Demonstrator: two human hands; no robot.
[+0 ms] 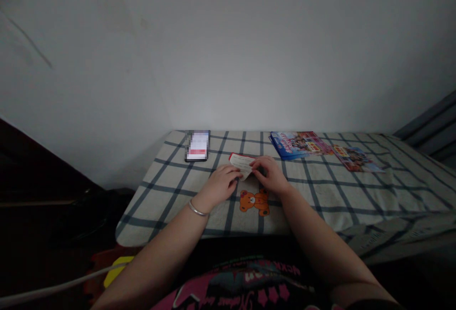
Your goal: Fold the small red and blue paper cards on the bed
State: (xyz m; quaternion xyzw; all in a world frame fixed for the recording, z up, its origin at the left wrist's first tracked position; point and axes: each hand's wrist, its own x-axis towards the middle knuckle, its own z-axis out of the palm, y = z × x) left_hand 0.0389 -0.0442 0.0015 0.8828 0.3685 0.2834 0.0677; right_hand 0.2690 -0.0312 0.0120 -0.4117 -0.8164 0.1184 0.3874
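A small sheet of printed paper [241,162], white with lines of text and a red edge at its upper left, is between my two hands above the table. My left hand [223,181], with a silver bangle at the wrist, has its fingers closed on the paper's lower left part. At the right edge, the thumb and fingers of my right hand [270,174] pinch the same sheet. Just below the paper lies a flat orange teddy bear figure [253,201] with a bow; whether it is a cutout or part of the cloth, I cannot tell.
A checked cloth [171,196] covers the table, which meets a white wall. A lit phone [197,146] lies at the back left. Colourful booklets [294,144] and another printed sheet [358,159] lie at the back right. A pale cable [64,285] runs at lower left.
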